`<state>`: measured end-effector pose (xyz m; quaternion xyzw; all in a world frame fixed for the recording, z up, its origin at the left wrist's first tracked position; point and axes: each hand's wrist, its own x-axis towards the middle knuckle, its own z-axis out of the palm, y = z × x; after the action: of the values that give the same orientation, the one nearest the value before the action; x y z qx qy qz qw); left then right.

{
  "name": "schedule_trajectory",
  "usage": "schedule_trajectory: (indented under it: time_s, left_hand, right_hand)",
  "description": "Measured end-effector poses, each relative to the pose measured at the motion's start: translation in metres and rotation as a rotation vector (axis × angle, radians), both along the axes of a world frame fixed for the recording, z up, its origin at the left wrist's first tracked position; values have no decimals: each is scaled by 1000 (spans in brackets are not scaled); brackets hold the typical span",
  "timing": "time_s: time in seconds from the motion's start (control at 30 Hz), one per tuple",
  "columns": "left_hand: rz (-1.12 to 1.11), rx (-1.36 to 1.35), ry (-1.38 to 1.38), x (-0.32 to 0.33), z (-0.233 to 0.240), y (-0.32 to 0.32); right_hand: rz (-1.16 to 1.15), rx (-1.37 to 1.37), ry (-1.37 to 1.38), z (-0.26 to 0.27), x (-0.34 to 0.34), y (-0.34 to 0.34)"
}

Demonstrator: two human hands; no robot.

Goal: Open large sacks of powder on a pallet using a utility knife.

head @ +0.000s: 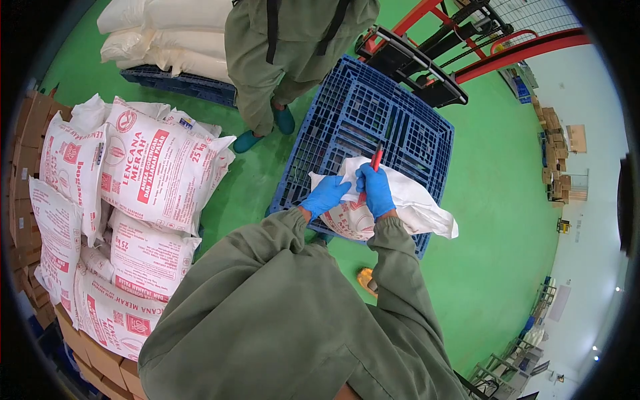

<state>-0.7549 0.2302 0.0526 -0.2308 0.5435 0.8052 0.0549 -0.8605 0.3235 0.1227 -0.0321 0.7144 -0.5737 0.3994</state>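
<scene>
My left hand (326, 196), in a blue glove, pinches the edge of a white woven sack with red print (415, 200). The sack looks limp and folded, and it lies over the near edge of a blue plastic pallet (435, 125). Close beside it on the right, my right hand (375, 187), also gloved in blue, is closed around a red-handled tool (377, 156) whose dark tip points away from me. The tool's kind cannot be told. It sits over the white cloth of the sack, and the fingers partly hide it.
A person in green workwear (280, 65) stands just beyond the pallet's left side. Full printed flour sacks (155, 165) are stacked at left beside cardboard boxes (95, 355). White sacks (190, 45) lie on another pallet behind. A red forklift or stacker (530, 52) stands at the top right.
</scene>
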Motion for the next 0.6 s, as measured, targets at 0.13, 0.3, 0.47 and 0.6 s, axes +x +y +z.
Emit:
schedule_trajectory:
  time_s: [0.13,0.3,0.47,0.6]
  left_hand:
    - [113,51,17,-8,-18,7]
    - [55,119,3,20,-44,5]
    - [89,126,78,5,-56,11]
    - [65,218,53,3,-42,11]
  right_hand:
    - [-135,-344,-27,63,4,-17]
    - [-89,-223,358,150,-33,-33]
    - [341,434,1070,28,-52,5]
    - [591,337,798,-23,-29,27]
